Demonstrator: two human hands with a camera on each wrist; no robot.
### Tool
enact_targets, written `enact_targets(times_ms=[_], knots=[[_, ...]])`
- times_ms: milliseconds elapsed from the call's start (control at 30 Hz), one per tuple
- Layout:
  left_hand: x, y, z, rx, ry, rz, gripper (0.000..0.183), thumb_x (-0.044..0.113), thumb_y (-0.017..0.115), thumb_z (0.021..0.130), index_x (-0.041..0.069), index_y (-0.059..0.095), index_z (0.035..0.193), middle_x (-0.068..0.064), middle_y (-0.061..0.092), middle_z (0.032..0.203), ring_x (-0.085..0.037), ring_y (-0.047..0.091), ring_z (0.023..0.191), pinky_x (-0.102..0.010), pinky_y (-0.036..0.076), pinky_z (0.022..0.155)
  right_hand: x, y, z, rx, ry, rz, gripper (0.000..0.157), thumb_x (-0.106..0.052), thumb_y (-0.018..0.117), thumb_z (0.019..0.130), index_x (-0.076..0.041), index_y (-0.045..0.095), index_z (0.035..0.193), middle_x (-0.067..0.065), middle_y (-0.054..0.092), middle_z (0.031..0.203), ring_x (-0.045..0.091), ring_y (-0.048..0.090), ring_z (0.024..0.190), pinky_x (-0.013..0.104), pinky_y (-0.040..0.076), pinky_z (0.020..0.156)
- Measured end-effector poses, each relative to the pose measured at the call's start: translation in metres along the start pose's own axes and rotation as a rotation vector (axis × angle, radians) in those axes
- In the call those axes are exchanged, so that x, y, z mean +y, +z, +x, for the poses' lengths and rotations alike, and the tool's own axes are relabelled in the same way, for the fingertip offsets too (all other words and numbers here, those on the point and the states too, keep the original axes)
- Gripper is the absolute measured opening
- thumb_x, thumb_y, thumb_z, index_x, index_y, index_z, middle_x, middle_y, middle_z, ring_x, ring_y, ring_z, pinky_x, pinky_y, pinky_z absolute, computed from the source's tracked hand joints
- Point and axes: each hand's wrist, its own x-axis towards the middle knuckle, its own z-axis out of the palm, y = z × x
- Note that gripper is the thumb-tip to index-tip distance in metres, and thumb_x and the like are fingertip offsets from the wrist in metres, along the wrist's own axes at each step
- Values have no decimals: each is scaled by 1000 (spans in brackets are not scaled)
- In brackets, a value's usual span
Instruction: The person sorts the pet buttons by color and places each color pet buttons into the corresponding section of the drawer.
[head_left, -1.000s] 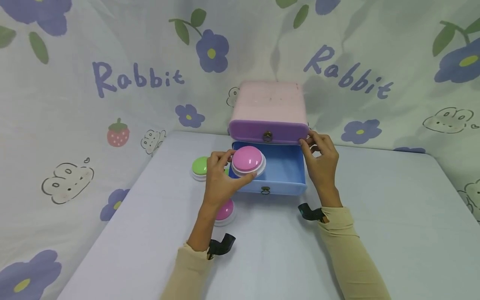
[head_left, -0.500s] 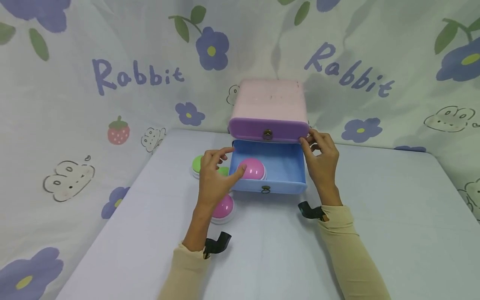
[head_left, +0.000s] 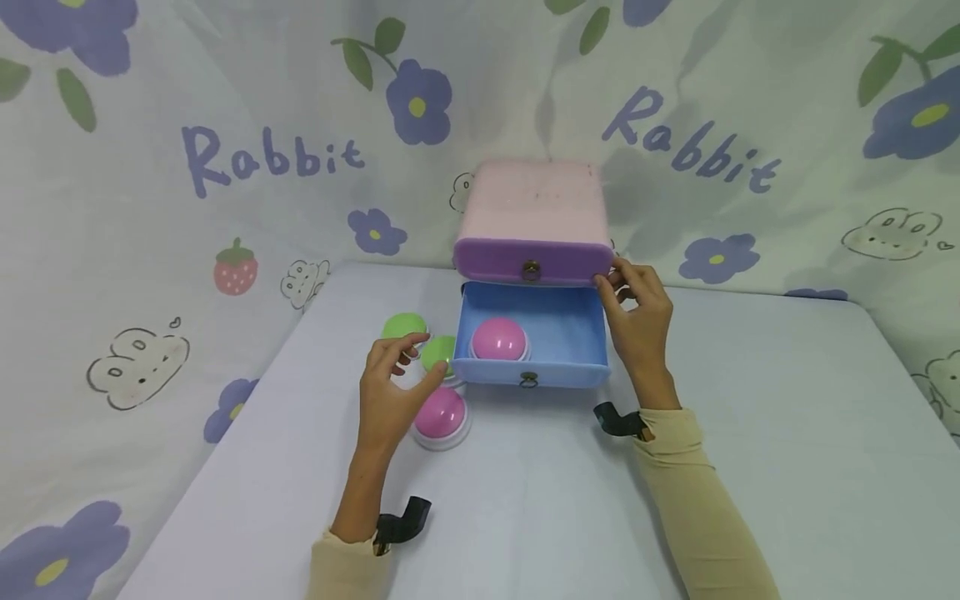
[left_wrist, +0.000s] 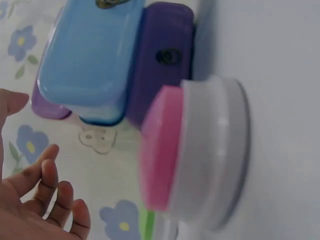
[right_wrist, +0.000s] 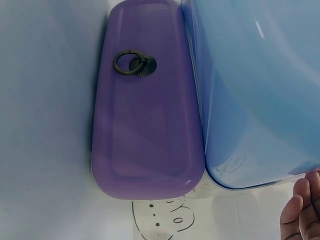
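A small drawer cabinet (head_left: 534,200) with a pink top stands at the back. Its purple upper drawer (head_left: 487,260) is closed, and the blue drawer (head_left: 480,372) below is pulled out. In the blue drawer's left part sits a pink dome button (head_left: 499,339) on a white base. My left hand (head_left: 393,408) is left of the drawer, thumb and fingers spread, holding nothing. Close by it are two green dome buttons (head_left: 437,357) and another pink dome button (head_left: 441,414) on the table. My right hand (head_left: 641,321) pinches the cabinet's right edge at the purple drawer.
Below the blue drawer is a closed purple drawer (right_wrist: 150,115) with a ring pull, seen in the right wrist view. The white table (head_left: 787,433) meets a flower-printed cloth (head_left: 292,75) behind. Black wrist cameras (head_left: 405,521) are strapped to both arms.
My left hand let go of the pink dome button, which now rests inside the blue drawer, then drew back left and toward me. The right hand has stayed at the cabinet's edge.
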Motion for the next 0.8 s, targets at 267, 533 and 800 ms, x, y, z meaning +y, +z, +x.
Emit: enact_targets(times_ms=[267, 533, 800], knots=[[-13, -3, -14, -17, -38, 48, 46, 16, 84, 79, 10, 69, 121, -5, 53, 106, -35, 51, 99, -45, 41, 83, 10, -3, 0, -28, 18, -25, 34, -9, 73, 91, 4, 68, 122, 17, 63, 100, 21, 60, 86, 20, 48, 74], [-22, -4, -25, -59, -57, 60, 48, 16, 85, 76, 9, 69, 121, -4, 54, 106, -28, 50, 102, -44, 42, 83, 11, -3, -6, -19, 7, -18, 34, -6, 75, 90, 6, 68, 121, 18, 63, 99, 24, 61, 85, 20, 47, 72], [-28, -4, -32, -132, -106, 137, 56, 22, 88, 74, 11, 67, 124, -6, 53, 105, -21, 45, 106, -44, 43, 86, 10, -2, -2, -21, -7, -5, 33, -6, 75, 89, 5, 69, 120, 18, 64, 99, 24, 60, 84, 21, 47, 72]])
